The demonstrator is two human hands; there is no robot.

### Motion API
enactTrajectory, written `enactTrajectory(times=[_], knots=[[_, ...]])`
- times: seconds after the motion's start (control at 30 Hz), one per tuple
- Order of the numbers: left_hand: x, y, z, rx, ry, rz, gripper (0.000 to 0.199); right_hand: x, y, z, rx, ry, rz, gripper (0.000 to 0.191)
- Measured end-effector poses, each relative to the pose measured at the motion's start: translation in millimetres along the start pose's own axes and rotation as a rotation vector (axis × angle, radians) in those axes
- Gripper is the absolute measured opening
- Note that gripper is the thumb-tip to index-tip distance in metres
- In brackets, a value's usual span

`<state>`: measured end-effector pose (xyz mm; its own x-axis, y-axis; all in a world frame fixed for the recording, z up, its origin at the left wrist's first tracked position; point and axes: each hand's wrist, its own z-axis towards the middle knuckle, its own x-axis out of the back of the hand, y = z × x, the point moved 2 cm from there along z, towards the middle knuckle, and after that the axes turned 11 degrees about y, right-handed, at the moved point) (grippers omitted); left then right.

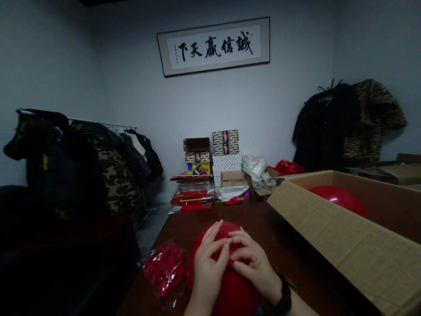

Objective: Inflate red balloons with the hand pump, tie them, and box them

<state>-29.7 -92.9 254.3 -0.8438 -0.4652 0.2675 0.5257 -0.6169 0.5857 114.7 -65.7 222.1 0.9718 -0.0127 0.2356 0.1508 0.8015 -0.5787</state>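
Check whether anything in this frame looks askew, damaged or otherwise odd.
The black-framed calligraphy panel on the pale wall looks askew: its left end sits lower than its right, though camera angle may contribute. I see no clear damage.

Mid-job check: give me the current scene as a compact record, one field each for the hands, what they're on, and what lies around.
left hand: fingers bent over the large round red balloon
right hand: fingers bent at the same balloon, black band on wrist
grip: fingertips close together; exact pinch unclear
surface: dark brown table
left of balloon: clear plastic bag of red pieces
right side: open brown cardboard box
inside box: another red balloon
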Motion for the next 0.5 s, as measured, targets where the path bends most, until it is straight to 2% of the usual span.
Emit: enactTrajectory(times=[0.13,0.33,0.43,0.5], knots=[[4.8,-3,-4,-0.078,0.013,-0.013,0.032,3,-4,1,0.018,0.018,0.028,0.007],[11.1,-3,-9,-0.176,0.143,0.098,0.027,5,-19,5,0.020,-0.007,0.053,0.015],[16.3,-5,-8,-0.210,0.122,0.070,0.025,5,-19,6,0.011,-0.005,0.066,0.011],[21.1,-7,-5,-0.269,0.040,0.017,0.027,6,-15,6,-0.031,0.001,0.074,0.009]])
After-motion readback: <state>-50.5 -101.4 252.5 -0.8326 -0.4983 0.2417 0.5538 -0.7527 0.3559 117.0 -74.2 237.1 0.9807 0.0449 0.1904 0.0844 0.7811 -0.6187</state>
